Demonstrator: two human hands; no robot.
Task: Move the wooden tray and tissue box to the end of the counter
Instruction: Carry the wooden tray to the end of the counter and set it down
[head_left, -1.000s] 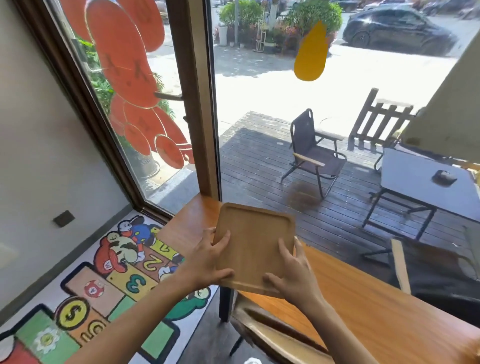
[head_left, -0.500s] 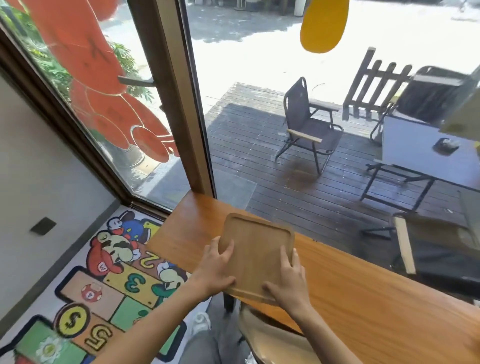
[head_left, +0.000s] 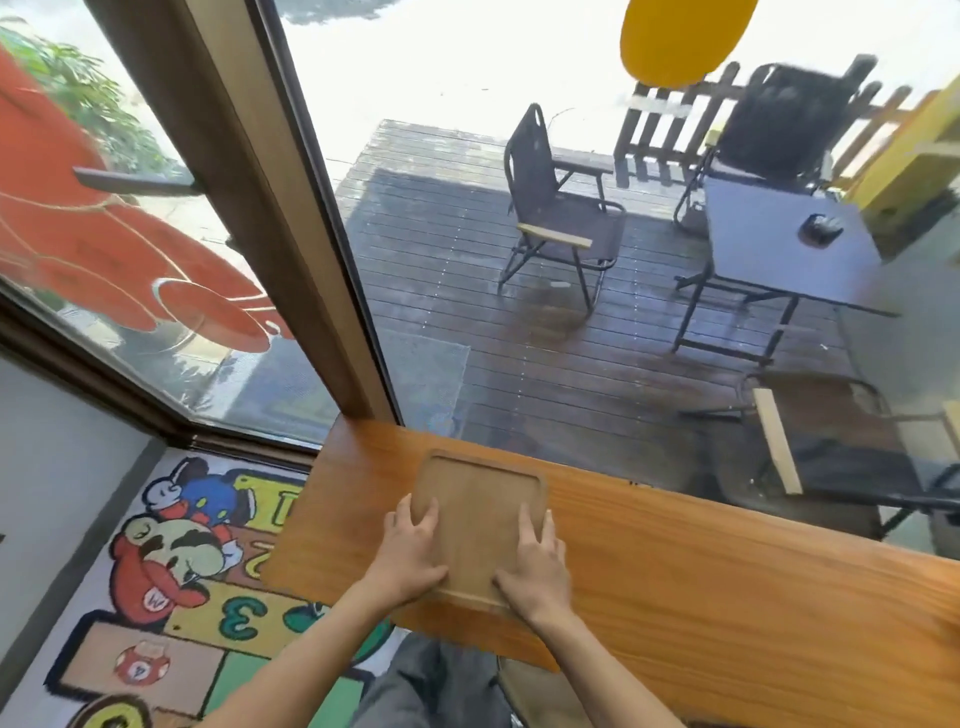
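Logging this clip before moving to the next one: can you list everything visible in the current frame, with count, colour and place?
wooden tray: one, light brown, flat on the counter near its left end
counter: one, orange-brown wood, along the window
window frame: one, brown, behind the counter's left end
floor mat: one, multicoloured cartoon print with numbers, lower left
folding chairs: two seen clearly, dark, outside on the deck
outdoor table: one, grey, right of the nearer chair
picket fence: one, dark wood, behind the deck
window decals: yellow at top, red at left
tissue box: not in view
left hand: on the tray's near left corner
right hand: on the tray's near right corner
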